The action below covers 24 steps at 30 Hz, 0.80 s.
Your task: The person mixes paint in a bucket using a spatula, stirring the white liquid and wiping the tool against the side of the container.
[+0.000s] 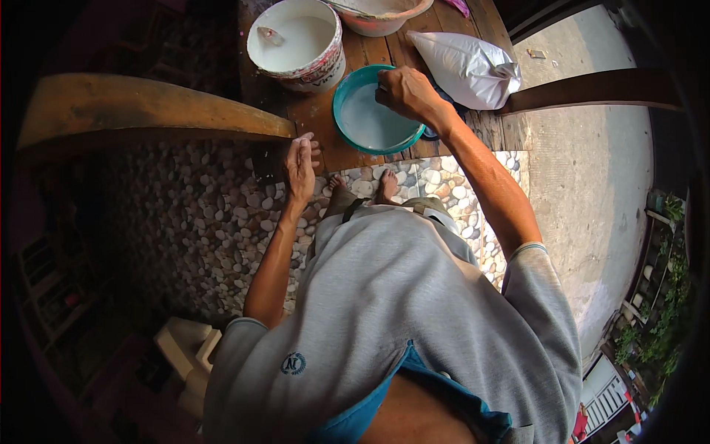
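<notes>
A teal basin of cloudy whitish liquid stands near the front edge of the wooden table. Over its far right part, my right hand is closed with the fingers pointing down. A small dark bit shows at the fingertips, but I cannot make out what they hold. My left hand hangs at the table's front edge, left of the basin, fingers loosely bent and apart, holding nothing. Behind the basin is a white bucket of white material, with a small clear piece in it.
A tied, whitish plastic bag, bulging full, lies right of the basin. Another basin with whitish residue stands at the back of the table. Curved wooden pieces reach the table from both sides. Pebble-patterned floor lies below.
</notes>
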Motion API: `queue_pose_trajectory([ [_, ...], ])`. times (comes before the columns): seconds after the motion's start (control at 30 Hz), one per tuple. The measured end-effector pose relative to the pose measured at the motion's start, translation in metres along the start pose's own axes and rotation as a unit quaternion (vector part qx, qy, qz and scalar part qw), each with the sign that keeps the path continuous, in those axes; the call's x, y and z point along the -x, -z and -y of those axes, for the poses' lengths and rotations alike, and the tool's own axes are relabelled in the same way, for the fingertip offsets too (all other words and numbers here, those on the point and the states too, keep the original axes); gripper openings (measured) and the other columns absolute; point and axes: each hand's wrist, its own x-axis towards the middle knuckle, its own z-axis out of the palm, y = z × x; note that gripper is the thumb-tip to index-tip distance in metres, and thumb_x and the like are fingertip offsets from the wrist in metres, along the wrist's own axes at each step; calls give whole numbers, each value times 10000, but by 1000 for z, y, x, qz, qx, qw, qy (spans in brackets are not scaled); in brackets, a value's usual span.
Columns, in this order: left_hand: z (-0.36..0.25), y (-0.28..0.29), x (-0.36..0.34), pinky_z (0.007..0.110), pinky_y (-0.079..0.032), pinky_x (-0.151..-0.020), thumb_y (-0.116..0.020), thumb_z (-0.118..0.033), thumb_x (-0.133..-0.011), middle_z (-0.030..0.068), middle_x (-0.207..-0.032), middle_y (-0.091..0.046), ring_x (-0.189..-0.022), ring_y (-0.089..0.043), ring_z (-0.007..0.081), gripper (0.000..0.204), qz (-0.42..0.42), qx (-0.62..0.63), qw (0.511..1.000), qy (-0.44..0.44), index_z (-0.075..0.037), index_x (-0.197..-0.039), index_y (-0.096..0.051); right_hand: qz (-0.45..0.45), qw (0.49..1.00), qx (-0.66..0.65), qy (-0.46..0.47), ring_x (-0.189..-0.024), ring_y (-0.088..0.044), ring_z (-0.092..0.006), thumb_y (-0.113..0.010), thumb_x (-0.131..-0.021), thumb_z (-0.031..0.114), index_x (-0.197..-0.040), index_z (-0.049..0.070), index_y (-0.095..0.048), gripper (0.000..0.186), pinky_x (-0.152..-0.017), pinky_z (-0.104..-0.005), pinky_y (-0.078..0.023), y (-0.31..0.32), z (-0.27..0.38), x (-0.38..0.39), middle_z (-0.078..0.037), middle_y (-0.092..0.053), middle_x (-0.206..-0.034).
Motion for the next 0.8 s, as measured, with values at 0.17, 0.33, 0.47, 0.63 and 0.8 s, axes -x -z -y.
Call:
queue_pose_trajectory([
  [0.17, -8, -48, -52, 385, -399, -995, -278, -467, -1025, 231, -1241, -569, -1120, -556, 343, 628, -47, 7, 994, -100, 64, -1259, -518, 65, 995, -47, -57, -694, -599, -413, -643, -769, 159, -735, -34, -594, 202, -631, -449, -472, 10, 14, 11, -227, -596, -714],
  [0.33, -34, -89, -57, 385, -392, -958, -329, -428, -1027, 221, -1199, -587, -1101, -542, 305, 561, -82, 12, 991, -100, 44, -1236, -549, -3, 997, -69, 18, -636, -575, -413, -649, -767, 160, -759, -34, -605, 200, -603, -454, -459, -7, 11, -3, -239, -573, -678],
  [0.47, -35, -92, -52, 405, -439, -801, -365, -342, -1023, 248, -955, -610, -857, -577, 334, 467, -120, 25, 986, -112, 68, -1087, -577, 9, 998, -9, -66, -696, -639, -387, -640, -763, 207, -770, -21, -642, 228, -652, -449, -500, 6, 15, -6, -224, -626, -696],
  [0.63, -21, -90, -54, 419, -441, -718, -364, -328, -1012, 238, -855, -586, -772, -565, 386, 411, -148, 20, 980, -129, 28, -971, -566, 75, 992, 5, -99, -713, -634, -383, -651, -743, 192, -740, -32, -635, 225, -662, -443, -497, 15, 22, 16, -227, -623, -710],
  [0.8, -21, -93, -57, 423, -435, -674, -382, -339, -994, 225, -815, -570, -736, -554, 408, 377, -155, 37, 975, -157, -9, -914, -547, 57, 993, -68, -74, -720, -609, -405, -669, -736, 191, -755, -33, -630, 228, -651, -463, -474, -6, 19, 6, -233, -620, -747],
])
